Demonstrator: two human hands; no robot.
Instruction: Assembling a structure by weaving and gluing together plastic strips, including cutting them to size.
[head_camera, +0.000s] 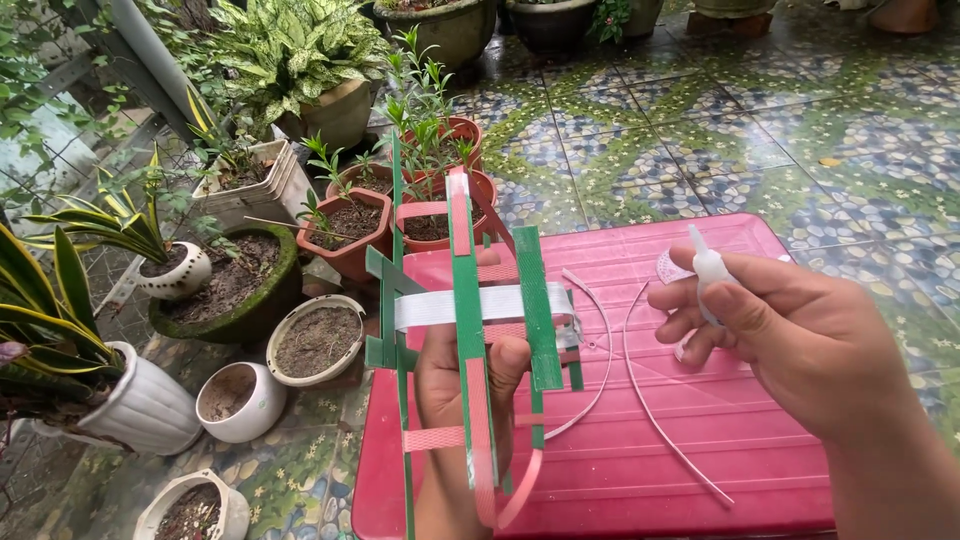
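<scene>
Woven strips (470, 330) of green, pink and white plastic, loosely crossed at frame centre, sit pinched in the left hand (462, 385), the right hand (800, 340) clasping a small white bottle (708, 270) over the pink board (640, 440), potted plants (340, 225) beyond.

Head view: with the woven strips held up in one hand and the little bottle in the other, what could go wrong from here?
1. The left hand grips the woven green, pink and white strips at one spot only; the loose weave could slip apart.
2. The right hand holds a small white nozzle bottle near the fingers; its contents might drip onto them or the pink board.
3. Loose white strips on the board could slide off.
</scene>
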